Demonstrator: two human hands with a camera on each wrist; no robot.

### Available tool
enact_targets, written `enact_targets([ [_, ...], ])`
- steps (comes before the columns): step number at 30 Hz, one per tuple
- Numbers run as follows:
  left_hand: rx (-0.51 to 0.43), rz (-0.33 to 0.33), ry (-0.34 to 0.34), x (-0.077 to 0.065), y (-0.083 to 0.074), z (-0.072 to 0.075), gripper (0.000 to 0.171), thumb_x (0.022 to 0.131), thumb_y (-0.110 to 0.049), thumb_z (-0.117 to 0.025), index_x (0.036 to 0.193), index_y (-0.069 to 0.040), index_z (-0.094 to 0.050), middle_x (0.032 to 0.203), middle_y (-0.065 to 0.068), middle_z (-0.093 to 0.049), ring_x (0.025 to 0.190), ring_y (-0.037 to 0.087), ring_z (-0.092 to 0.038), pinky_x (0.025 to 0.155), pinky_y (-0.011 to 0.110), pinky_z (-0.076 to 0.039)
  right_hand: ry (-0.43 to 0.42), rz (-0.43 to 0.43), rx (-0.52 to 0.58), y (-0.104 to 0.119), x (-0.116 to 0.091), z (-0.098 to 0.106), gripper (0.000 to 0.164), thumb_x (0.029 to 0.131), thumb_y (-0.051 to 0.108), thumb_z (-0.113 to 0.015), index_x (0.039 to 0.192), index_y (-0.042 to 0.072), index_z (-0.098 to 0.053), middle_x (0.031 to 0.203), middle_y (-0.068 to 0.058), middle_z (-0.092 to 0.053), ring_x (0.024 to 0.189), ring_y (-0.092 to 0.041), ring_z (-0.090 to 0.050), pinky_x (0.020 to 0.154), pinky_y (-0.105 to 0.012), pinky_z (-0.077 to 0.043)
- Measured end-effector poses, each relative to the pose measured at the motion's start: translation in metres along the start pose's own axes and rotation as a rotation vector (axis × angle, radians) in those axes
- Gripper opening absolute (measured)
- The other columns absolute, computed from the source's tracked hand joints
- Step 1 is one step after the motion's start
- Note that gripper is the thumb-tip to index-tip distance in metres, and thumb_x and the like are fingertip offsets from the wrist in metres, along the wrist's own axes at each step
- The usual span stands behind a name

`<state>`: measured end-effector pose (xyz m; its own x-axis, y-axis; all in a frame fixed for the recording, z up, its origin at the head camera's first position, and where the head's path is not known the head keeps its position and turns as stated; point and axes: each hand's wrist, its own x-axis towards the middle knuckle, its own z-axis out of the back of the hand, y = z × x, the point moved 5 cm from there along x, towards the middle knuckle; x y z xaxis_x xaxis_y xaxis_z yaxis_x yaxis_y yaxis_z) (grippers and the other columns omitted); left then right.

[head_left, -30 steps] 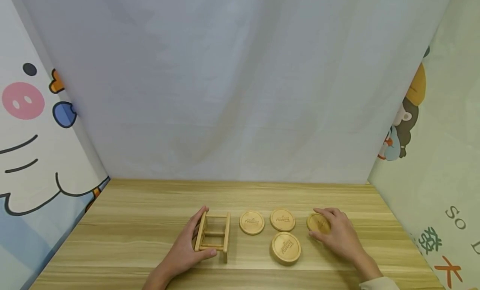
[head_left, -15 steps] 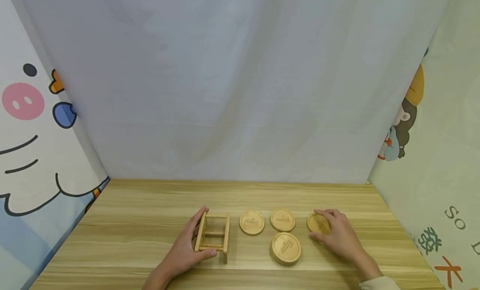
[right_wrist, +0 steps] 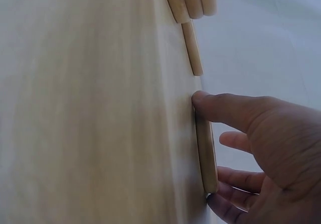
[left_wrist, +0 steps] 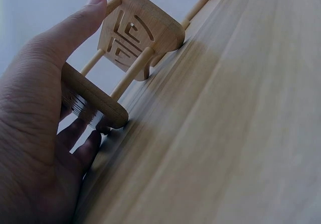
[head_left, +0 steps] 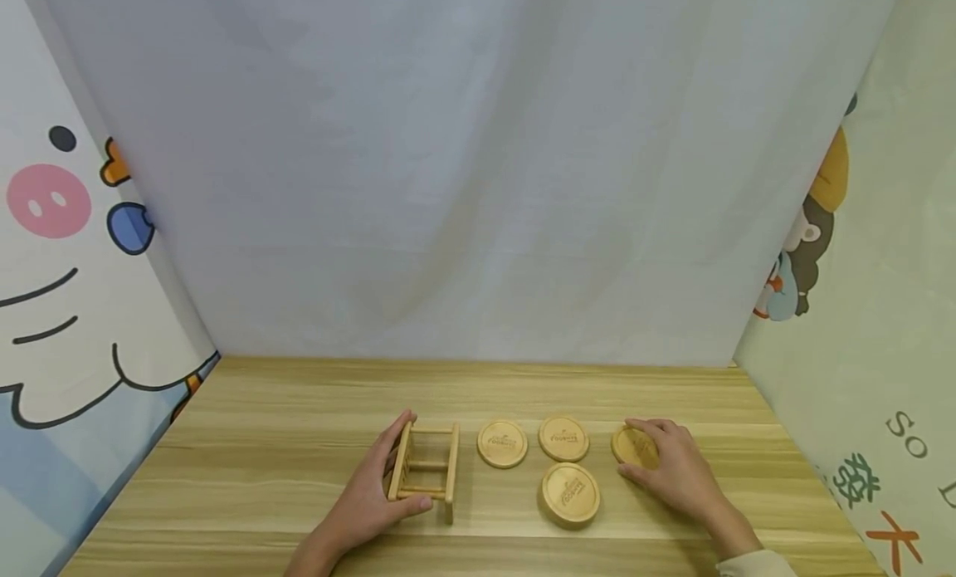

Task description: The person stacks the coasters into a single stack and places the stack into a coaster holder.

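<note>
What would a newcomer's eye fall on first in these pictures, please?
Probably the pink cartoon snout near the head view's left edge. On the table, the left hand grips a wooden rack, with wooden discs to the rack's right; the right hand pinches the rightmost disc.

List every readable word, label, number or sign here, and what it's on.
"SO": right-hand wall.
"發": same wall.
Orange character, probably "大": same wall.
Letter at right edge: cut off, same wall.
Engraving on wooden discs: too small to read.
Cut-outs in wooden frame: can't tell if writing.
</note>
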<state>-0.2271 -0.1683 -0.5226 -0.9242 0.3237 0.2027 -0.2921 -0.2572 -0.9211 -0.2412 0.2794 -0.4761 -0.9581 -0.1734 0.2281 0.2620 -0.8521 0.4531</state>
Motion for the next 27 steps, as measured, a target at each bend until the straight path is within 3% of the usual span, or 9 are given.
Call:
enact_targets([
  [27,0.008,-0.007,-0.008,0.0005,-0.0009,0.0001,0.115,0.091,-0.022,-0.094,0.179,-0.013,-0.020,0.181,0.019,-0.024,0.156,0.054,-0.041,0.112,0.028,-0.050,-0.009,-0.022,0.007,-0.0002,0.0003,-0.0003,0.057,0.082,0.019,-0.099,0.132,0.000,-0.078,0.125,-0.024,-0.070,0.118,-0.047,-0.063,0.100,-0.067,-0.053],
])
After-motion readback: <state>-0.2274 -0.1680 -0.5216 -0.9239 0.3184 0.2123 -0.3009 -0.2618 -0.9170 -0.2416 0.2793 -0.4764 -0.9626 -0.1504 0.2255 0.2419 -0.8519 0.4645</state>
